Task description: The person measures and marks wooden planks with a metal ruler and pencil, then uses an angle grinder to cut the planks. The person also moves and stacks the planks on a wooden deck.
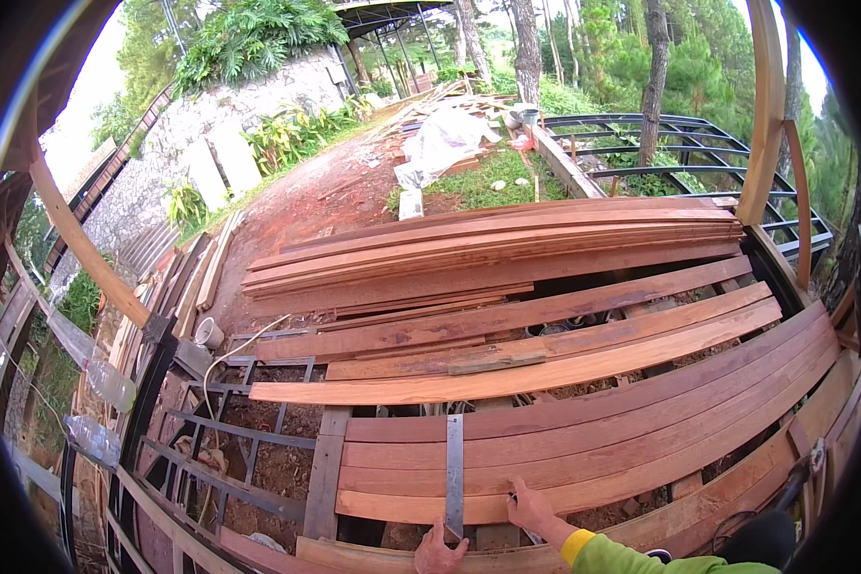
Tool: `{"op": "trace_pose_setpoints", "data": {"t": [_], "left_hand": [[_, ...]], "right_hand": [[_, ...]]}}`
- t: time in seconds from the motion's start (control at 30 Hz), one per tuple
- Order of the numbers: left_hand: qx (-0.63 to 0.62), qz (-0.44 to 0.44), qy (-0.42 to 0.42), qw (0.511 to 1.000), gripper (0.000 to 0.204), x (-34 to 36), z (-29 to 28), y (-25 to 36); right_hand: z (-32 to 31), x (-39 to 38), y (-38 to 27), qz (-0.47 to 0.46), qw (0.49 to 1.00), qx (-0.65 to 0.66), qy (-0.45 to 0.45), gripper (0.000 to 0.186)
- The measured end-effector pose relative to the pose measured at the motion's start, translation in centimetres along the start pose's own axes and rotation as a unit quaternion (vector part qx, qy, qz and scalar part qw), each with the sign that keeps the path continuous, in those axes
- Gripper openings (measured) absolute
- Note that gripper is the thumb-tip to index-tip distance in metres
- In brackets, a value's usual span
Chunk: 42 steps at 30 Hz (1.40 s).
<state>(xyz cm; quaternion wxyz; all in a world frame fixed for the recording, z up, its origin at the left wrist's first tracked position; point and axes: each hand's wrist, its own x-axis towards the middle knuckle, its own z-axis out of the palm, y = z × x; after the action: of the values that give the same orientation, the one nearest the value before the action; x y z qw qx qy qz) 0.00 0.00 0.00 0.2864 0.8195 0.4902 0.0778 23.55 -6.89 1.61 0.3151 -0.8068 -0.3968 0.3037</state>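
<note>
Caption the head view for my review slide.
Left hand by a metal strip, right hand beside it, over wooden planks.

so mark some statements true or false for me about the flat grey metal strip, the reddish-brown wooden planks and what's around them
1. The flat grey metal strip lies across the reddish-brown wooden planks. True.
2. The person's bare right hand is left of the strip. False: it is to the strip's right.
3. The person's bare left hand is by the strip's near end. True.
4. The right sleeve is blue with a red cuff. False: it is bright green with a yellow cuff.
5. A whitish plastic sheet lies beyond the planks. True.
</note>
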Motion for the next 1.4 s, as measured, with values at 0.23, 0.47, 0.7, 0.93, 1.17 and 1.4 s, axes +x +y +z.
{"op": "trace_pose_setpoints", "data": {"t": [0.23, 0.47, 0.7, 0.93, 1.17, 1.4], "left_hand": [[-0.005, -0.002, 0.003, 1.000, 0.082, 0.0, 0.1, 0.0], [-0.008, 0.000, 0.002, 1.000, 0.082, -0.1, -0.1, 0.1], [0.001, -0.016, -0.015, 1.000, 0.082, 0.0, -0.4, 0.8], [0.009, -0.027, -0.021, 0.999, 0.082, -0.1, -0.7, 1.1], [0.002, -0.025, -0.019, 1.000, 0.082, -0.1, -0.6, 0.8], [0.010, -0.045, -0.033, 0.998, 0.080, -0.1, -1.2, 1.4]], "right_hand": [[0.2, 0.1, 0.3, -0.017, 1.000, 0.005, 0.021, 0.051], [-0.5, -0.1, -0.5, -0.006, 1.000, -0.013, -0.001, 0.051], [-0.2, 0.0, 0.1, -0.014, 1.000, -0.010, 0.004, 0.051], [0.0, 0.1, 0.3, -0.017, 1.000, -0.019, 0.010, 0.051], [0.1, 0.0, 0.5, -0.016, 1.000, -0.017, 0.006, 0.051], [0.4, 0.0, 0.6, -0.024, 0.999, 0.003, 0.035, 0.050]]}}
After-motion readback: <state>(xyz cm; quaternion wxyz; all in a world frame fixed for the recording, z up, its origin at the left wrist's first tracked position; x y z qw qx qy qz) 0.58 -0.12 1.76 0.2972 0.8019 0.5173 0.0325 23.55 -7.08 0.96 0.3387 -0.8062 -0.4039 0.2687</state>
